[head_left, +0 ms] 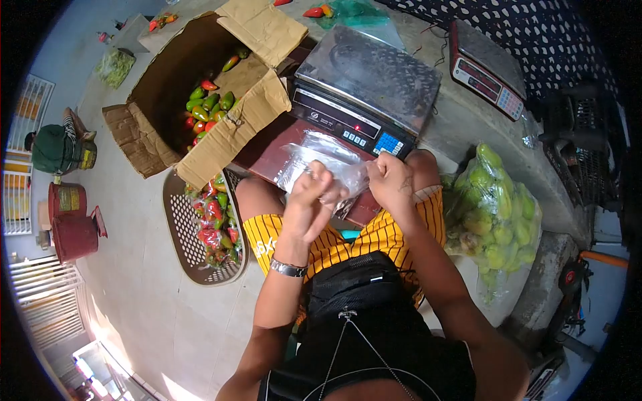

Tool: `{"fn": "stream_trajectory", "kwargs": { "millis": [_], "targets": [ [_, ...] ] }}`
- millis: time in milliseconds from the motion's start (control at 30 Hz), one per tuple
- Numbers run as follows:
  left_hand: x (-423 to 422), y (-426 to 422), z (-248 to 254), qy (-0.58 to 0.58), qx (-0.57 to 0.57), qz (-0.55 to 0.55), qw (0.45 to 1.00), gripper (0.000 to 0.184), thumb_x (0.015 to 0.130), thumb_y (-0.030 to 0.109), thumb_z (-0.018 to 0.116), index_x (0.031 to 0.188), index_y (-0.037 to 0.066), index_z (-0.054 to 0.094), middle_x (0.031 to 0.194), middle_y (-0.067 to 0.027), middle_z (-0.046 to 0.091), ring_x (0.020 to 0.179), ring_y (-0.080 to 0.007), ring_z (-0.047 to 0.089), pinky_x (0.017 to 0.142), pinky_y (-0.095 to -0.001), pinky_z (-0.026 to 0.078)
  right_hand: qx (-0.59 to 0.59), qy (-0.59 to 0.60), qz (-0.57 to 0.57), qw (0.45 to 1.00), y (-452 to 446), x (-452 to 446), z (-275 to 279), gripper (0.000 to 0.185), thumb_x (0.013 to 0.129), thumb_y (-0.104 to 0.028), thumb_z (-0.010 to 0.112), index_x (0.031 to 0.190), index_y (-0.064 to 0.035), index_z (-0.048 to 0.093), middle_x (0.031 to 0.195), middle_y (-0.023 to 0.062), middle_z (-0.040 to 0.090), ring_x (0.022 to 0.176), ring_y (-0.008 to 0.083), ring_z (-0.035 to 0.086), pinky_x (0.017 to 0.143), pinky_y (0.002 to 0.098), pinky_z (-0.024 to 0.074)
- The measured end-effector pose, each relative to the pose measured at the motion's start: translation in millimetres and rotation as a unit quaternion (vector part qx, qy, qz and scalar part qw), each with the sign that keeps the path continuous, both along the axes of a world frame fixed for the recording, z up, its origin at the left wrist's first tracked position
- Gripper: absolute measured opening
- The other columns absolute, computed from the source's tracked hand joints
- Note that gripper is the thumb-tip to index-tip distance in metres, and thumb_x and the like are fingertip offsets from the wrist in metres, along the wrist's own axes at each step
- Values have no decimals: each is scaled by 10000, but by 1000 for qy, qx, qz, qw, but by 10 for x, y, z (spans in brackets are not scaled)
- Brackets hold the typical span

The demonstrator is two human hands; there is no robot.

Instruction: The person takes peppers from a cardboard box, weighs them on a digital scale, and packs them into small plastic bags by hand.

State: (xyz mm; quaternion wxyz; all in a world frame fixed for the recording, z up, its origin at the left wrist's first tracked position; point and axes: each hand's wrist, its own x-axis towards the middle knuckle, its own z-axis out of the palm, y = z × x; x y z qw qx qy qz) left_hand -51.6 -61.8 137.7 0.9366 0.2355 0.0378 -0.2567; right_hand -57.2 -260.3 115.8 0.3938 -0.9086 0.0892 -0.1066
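Note:
A clear plastic bag (319, 152) is stretched between my two hands, above a dark red surface in front of my lap. My right hand (391, 182) is closed, pinching the bag's right edge. My left hand (311, 200), with a metal watch on the wrist, has its fingers curled at the bag's near left side; they are slightly blurred. Just beyond the bag stands a digital scale (368, 77) with a bare metal plate and a lit red mark on its panel. To the left, an open cardboard box (234, 137) holds green and red peppers (211, 103).
A brown plastic basket (175, 227) of bagged peppers (214, 214) stands by my left leg. At my right lies a big clear bag of green vegetables (495, 214). A second scale (485, 77) sits on the concrete ledge (435, 113). Red containers (70, 224) stand far left.

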Motion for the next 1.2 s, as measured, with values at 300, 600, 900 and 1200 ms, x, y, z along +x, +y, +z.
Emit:
{"fn": "stream_trajectory", "kwargs": {
  "millis": [300,600,900,1200],
  "targets": [
    [198,-152,-544,-76,525,136,837,173,1024,154,647,920,40,571,750,14,555,679,-52,462,605,-248,396,716,246,78,649,-15,-142,149,156,935,-28,628,1065,-84,562,879,32,594,709,110,578,566,267,451],
    [-5,-342,-282,13,233,78,969,133,1014,118,650,1010,70,526,731,23,529,621,-74,472,609,-262,425,278,101,-190,936,230,49,-515,101,882,-57,619,827,-3,553,805,127,624,823,171,628,710,332,489],
    [93,-229,-973,-84,479,149,861,180,887,-127,511,954,38,531,873,-66,627,722,-116,592,606,-265,477,498,46,-109,859,248,-41,-440,143,863,120,480,863,-14,532,863,73,589,815,152,581,732,336,520],
    [235,95,-990,141,53,0,989,191,997,-19,506,1185,16,509,832,-37,574,641,-102,529,535,-246,440,775,150,95,607,-60,-59,-191,421,893,115,528,1265,-79,495,1147,95,579,1043,178,598,910,342,512]
  ]
}}
